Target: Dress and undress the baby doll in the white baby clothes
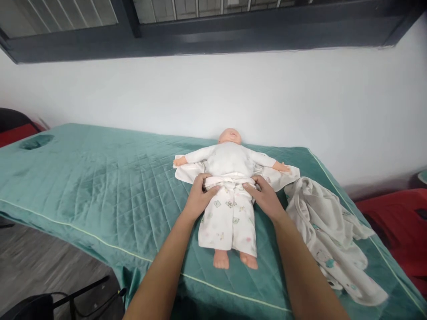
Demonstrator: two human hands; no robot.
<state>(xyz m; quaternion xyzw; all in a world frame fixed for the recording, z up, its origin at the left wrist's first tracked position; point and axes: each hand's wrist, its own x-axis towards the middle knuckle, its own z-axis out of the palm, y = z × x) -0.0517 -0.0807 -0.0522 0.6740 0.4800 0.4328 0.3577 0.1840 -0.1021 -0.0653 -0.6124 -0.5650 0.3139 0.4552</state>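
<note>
The left hand [196, 199] and right hand [269, 201] are gripping the pants [227, 218] at opposite sides of the waist, thumbs pressing on the front. The doll [230, 159] is wearing them, lying on its back on the bed [110, 182]; crumpled cloth [328, 231] is resting nearby.

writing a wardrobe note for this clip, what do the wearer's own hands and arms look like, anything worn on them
The left hand and right hand are ungloved. The left forearm and right forearm show no sleeves, watch or bracelet.
</note>
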